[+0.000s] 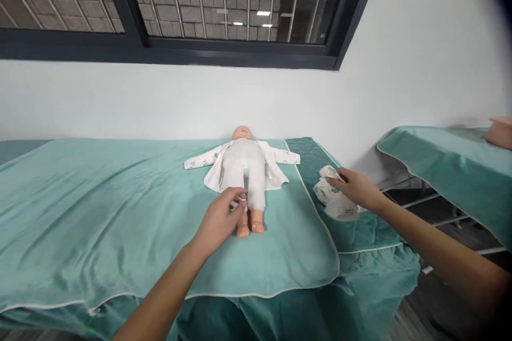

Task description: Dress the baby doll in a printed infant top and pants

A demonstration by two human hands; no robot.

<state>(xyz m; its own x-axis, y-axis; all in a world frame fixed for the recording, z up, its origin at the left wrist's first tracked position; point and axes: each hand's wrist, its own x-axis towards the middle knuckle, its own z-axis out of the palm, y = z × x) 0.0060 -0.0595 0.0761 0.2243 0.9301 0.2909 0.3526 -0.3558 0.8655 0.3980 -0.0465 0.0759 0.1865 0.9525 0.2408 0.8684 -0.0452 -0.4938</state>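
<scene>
A baby doll [256,181] lies face up on a light green sheet, its head toward the wall and its bare feet toward me. It has a white body and legs, and an open white jacket [202,160] with printed sleeves spread to both sides. My left hand [220,218] is over the doll's lower leg on the left, its fingers curled inward. A bit of white shows between those fingers; whether they grip it is unclear. Off to the right, my right hand [358,186] pinches a bunched white printed baby garment [340,203] over the darker green cover.
The light green sheet [132,213] spreads over the bed, with the darker quilted cover [368,234] showing at right. A second green-covered bed [448,165] stands at the far right, across a gap with metal rails. A wall [160,101] and barred window are behind.
</scene>
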